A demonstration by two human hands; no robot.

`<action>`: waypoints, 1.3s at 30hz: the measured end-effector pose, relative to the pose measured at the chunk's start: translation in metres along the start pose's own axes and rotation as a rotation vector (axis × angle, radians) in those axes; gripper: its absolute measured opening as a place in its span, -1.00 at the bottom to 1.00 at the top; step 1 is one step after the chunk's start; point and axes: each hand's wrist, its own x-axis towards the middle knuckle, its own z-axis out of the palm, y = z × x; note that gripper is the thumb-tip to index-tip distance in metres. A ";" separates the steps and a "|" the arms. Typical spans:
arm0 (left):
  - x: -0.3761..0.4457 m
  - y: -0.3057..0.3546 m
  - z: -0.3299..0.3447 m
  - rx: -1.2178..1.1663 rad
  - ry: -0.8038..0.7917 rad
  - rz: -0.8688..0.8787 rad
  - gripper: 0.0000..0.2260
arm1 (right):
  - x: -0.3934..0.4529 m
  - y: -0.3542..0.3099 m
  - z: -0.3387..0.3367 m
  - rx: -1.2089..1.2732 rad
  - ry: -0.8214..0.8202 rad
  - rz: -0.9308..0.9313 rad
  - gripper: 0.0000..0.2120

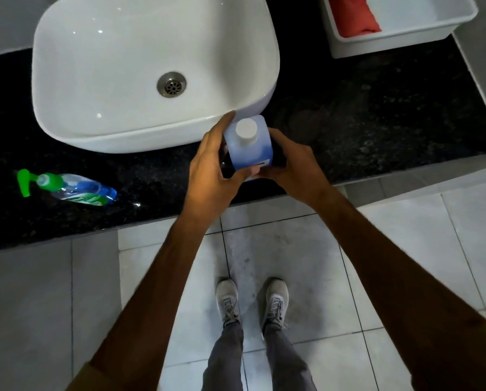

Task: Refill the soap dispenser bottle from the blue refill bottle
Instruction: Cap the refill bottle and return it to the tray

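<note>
blue refill bottle (249,146) clasped by left hand (210,176) and right hand (292,167), capped; could slip uncapping, far from soap dispenser (67,187) lying at nine o'clock

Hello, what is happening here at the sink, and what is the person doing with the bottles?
A person stands at a black stone counter beside a white ceramic basin. Both hands, the left hand and the right hand, hold a blue plastic refill bottle upright; its white cap is on. A clear soap dispenser bottle with a green pump lies on its side to the left, untouched.
</note>
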 end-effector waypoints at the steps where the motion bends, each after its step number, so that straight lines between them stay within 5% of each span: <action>1: -0.003 -0.004 0.003 -0.019 -0.024 -0.019 -0.18 | -0.006 0.003 0.003 0.007 0.020 0.010 -0.24; 10: -0.039 -0.022 0.011 0.051 -0.204 -0.009 -0.29 | -0.075 0.011 0.025 0.120 0.107 0.259 -0.34; 16: -0.003 0.042 -0.015 -0.012 -0.425 0.092 -0.22 | -0.069 -0.038 -0.043 0.119 0.198 0.303 -0.33; 22: 0.084 0.128 0.005 0.066 -0.163 0.231 -0.55 | -0.020 -0.078 -0.179 0.102 0.418 0.320 -0.37; 28: 0.156 0.130 0.091 0.480 -0.186 0.212 -0.35 | 0.047 -0.042 -0.293 0.098 0.499 0.288 -0.37; 32: 0.213 0.122 0.147 0.562 -0.126 0.116 -0.26 | 0.130 0.009 -0.350 0.061 0.429 0.171 -0.35; 39: 0.265 0.100 0.221 0.670 -0.055 0.031 -0.19 | 0.217 0.130 -0.393 0.138 0.322 0.267 -0.27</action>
